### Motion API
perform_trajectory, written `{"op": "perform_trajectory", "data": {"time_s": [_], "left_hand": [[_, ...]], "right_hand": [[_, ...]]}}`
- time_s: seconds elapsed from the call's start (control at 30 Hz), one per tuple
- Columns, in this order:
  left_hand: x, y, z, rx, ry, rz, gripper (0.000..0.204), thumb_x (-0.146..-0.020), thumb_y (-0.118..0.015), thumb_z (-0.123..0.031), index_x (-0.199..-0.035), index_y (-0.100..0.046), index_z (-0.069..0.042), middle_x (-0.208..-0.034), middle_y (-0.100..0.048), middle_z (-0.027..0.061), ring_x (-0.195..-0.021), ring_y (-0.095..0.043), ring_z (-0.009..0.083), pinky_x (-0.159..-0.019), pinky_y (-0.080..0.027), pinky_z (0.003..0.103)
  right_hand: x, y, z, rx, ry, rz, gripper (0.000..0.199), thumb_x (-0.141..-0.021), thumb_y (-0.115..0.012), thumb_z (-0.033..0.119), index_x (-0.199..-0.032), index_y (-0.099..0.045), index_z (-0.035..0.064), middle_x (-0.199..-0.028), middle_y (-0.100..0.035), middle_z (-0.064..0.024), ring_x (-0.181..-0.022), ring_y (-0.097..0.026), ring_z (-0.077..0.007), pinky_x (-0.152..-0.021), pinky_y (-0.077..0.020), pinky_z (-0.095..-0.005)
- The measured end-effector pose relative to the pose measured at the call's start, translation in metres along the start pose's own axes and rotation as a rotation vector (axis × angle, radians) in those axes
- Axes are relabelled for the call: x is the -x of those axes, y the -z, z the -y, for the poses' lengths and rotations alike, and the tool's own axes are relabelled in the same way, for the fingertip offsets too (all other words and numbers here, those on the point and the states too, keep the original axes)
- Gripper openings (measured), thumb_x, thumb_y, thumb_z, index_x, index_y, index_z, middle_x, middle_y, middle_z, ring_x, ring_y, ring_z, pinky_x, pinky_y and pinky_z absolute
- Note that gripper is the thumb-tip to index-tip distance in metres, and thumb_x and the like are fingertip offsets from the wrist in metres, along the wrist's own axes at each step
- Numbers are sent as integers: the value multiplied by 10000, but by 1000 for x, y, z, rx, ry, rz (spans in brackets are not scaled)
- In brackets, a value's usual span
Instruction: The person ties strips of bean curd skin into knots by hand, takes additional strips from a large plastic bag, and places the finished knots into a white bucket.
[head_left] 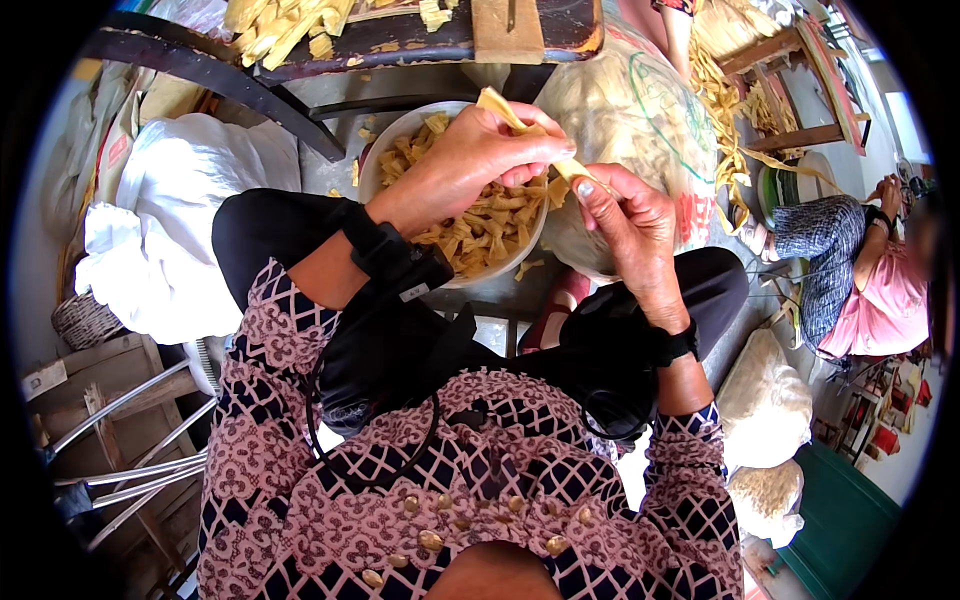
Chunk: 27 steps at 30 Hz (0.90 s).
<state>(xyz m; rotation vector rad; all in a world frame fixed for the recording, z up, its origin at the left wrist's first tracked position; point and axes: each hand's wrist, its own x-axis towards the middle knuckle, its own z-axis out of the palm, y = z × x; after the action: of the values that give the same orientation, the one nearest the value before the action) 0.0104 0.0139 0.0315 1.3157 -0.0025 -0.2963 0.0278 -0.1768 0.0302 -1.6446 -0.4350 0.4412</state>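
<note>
Yellow strip (570,168), raised near the right rim of a white bowl (378,158).
Left hand (488,150) and right hand (635,225) each pinch it in a nearly closed grip; light, even tension probably keeps it untorn.

Strip (502,108), twelve o'clock: matt, fibrous, dry-looking. Tub (370,182), twelve: smooth, apparently moulded in plastic. Bench (450,42), twelve: dark wood, finished glossy, scuffed. Sack (655,110), between one and two: thin, translucent plastic, creased, shiny. Bag (200,180), ten: heavily creased; cloth or plastic cannot be told. Tubes (120,407), eight: bright, polished metal. Blouse (340,500), six: cloth, lace-patterned; buttons (430,540) metallic-looking, glossy.
</note>
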Motion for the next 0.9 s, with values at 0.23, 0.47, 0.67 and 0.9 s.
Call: {"op": "perform_trajectory", "data": {"time_s": [0.23, 0.47, 0.67, 0.9], "left_hand": [[7, 3, 5, 94, 64, -147, 120, -841, -605, -141, -891, -602, -33, -659, -474, -47, -551, -390, 19, -478, -275, 163], [-27, 36, -44, -58, -356, -420, 127, -853, -578, -92, -942, -615, -9, -640, -520, -11, -509, -419, 30, -435, -308, 166], [-69, 72, -52, 5, -508, -497, 154, -847, -618, -127, -937, -617, -3, -707, -566, 1, -564, -473, 33, -483, -342, 162], [-54, 75, -36, -134, -338, -518, 135, -854, -610, -145, -875, -602, -12, -624, -515, -13, -496, -433, 28, -453, -335, 169]], "right_hand": [[3, 3, 1, 23, -77, 58, 125, -881, -569, 98, -916, -643, 3, -627, -504, 35, -577, -438, -35, -532, -372, -188], [-102, 16, 54, 746, 508, 38, 139, -839, -566, 69, -956, -625, 24, -636, -567, -125, -535, -543, -247, -497, -445, -331], [-174, 13, 58, 912, 823, -8, 115, -823, -552, 129, -859, -597, 29, -699, -570, -191, -667, -560, -379, -571, -442, -424], [-165, 35, 11, 936, 691, 5, 84, -821, -535, 57, -837, -598, 5, -637, -574, -143, -523, -548, -269, -500, -443, -345]]}}
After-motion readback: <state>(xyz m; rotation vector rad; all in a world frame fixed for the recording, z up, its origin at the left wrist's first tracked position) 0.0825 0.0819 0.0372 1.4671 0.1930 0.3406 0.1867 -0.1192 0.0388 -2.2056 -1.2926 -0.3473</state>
